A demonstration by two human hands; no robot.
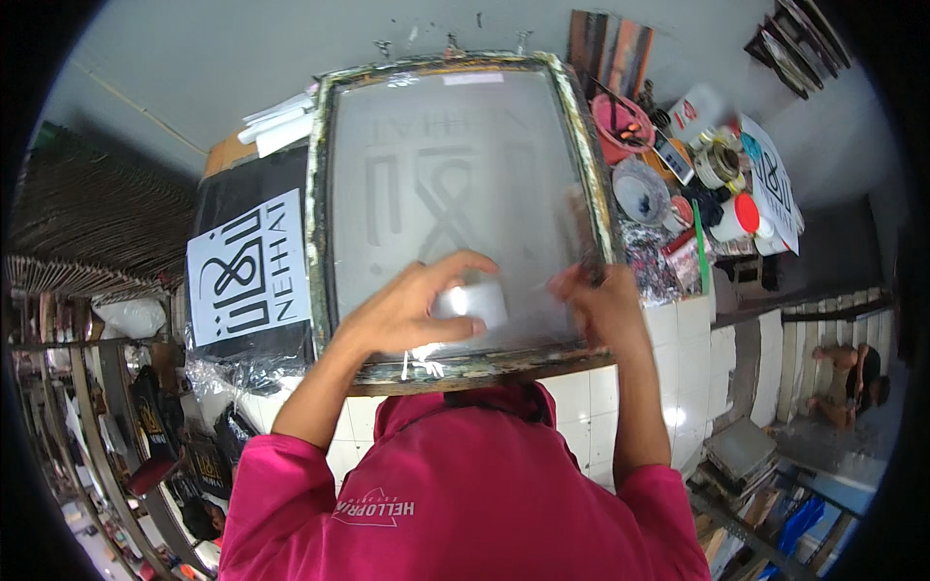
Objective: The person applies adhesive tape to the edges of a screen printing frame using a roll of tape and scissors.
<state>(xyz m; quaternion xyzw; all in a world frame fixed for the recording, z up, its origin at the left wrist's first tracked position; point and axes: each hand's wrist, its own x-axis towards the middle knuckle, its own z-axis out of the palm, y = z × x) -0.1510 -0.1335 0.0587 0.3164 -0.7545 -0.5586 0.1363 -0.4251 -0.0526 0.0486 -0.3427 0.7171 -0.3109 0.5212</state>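
Note:
A large screen-printing frame (323, 194) with a worn, paint-stained rim lies in front of me, its grey mesh (484, 208) showing faint mirrored lettering. Over its near part, my left hand (417, 305) curves its thumb and fingers around a shiny whitish roll (473, 302), which looks like wide clear tape. My right hand (599, 298) is at the right near side of the mesh, partly smeared by motion. Its fingers are curled together in a pinch, but what they hold cannot be made out. A pale strip (475, 79) lies along the mesh's far edge.
Left of the frame, a white printed sheet (250, 268) lies on a black, plastic-wrapped surface. Close on the right stand a pink tub (620, 126), a clear tub (640, 191), a red-lidded jar (736, 215) and other pots. Another person (848, 382) is at far right.

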